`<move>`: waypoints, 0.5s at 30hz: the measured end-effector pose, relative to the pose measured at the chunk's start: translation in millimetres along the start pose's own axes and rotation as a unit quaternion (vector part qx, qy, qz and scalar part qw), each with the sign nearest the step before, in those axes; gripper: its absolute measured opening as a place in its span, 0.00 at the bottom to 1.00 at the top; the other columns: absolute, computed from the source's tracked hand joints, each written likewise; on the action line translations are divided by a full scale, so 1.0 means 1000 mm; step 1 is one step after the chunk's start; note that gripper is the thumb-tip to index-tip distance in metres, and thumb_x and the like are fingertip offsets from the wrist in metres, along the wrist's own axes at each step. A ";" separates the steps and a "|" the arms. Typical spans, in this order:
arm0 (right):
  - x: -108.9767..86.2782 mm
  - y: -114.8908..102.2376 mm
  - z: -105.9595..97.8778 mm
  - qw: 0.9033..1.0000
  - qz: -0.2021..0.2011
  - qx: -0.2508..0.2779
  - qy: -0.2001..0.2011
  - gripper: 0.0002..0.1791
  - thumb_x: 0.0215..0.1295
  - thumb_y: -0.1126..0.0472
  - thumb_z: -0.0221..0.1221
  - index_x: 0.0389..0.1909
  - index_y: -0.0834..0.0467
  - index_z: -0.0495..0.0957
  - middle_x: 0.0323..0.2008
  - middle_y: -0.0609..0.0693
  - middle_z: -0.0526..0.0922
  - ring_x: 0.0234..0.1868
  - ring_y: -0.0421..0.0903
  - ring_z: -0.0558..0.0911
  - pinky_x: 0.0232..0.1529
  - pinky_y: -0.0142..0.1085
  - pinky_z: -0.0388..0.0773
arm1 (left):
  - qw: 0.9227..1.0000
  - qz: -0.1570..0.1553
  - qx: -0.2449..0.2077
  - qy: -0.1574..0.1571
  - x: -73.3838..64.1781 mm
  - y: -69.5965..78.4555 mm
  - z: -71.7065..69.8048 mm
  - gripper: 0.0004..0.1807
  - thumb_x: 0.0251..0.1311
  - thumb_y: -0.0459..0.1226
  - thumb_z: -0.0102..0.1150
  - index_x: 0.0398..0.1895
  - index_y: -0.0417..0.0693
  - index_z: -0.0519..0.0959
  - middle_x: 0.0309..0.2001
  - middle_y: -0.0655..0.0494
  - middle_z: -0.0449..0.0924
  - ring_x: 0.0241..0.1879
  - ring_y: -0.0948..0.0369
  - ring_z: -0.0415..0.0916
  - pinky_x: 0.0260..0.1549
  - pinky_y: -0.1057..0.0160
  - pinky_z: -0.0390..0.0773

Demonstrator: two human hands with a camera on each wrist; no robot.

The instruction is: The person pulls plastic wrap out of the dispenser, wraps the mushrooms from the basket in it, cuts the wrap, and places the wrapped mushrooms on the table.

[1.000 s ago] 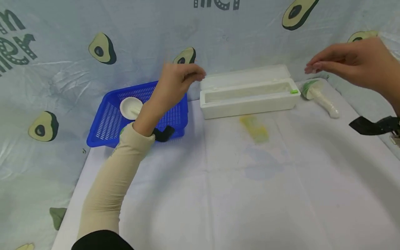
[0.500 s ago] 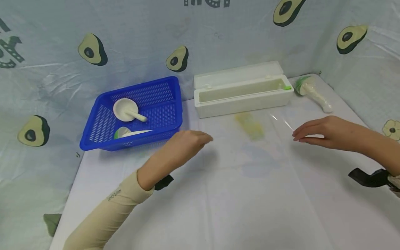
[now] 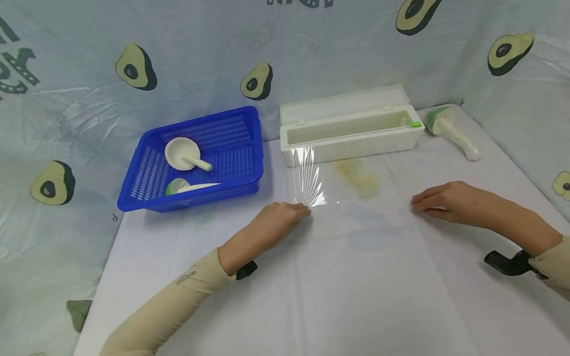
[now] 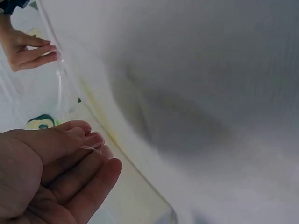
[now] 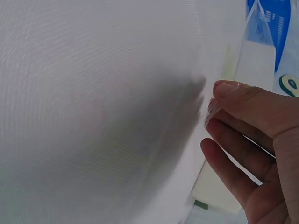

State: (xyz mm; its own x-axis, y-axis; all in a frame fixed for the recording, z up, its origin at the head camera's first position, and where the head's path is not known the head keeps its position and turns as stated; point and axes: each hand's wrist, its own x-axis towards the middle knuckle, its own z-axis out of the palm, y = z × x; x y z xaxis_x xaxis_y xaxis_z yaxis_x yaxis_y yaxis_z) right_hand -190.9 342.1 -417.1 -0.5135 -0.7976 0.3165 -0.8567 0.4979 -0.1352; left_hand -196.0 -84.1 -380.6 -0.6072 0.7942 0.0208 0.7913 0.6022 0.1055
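Observation:
A sheet of clear plastic wrap [image 3: 307,180] stretches from the long white box [image 3: 352,148] toward me over the table. My left hand [image 3: 282,220] pinches its left corner, where shiny creases fan out; in the left wrist view a gathered strand of film [image 4: 92,148] shows between thumb and fingers. The wrap's right corner is pinched by my right hand [image 3: 450,202], and the right wrist view shows a crumpled bit of film [image 5: 211,111] at the thumb and fingertips. The box stands with its lid [image 3: 345,105] raised and a small green piece [image 3: 415,124] at its right end.
At the left stands a blue perforated basket [image 3: 191,195] holding a white ladle-like utensil [image 3: 182,153] and a second white utensil with green on it [image 3: 178,186]. Right of the box lies a plastic-wrapped item [image 3: 451,132], green and white. An avocado-printed sheet [image 3: 334,59] hangs behind.
Both hands have come down and toward me from above the box, drawing the plastic wrap out over the table. The basket, uncovered by the left arm, now shows fully.

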 end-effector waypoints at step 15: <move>-0.005 0.003 0.005 1.000 0.013 -0.019 -0.007 0.22 0.34 0.68 0.79 0.36 0.52 0.91 0.40 0.45 0.90 0.40 0.45 0.89 0.40 0.24 0.81 | 1.000 -0.002 -0.015 -0.026 0.004 0.005 0.016 0.09 0.70 0.27 0.58 0.48 0.43 0.84 0.55 0.49 0.85 0.49 0.52 0.86 0.44 0.55 0.86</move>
State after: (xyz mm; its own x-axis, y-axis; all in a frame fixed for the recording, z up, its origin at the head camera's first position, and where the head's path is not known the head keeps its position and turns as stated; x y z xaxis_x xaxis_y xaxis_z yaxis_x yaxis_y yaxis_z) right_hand -191.5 346.1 -423.6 -0.5361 -0.7889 0.3004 -0.8408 0.5306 -0.1072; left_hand -192.7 -76.7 -395.8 -0.6045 0.7960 -0.0307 0.7864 0.6025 0.1359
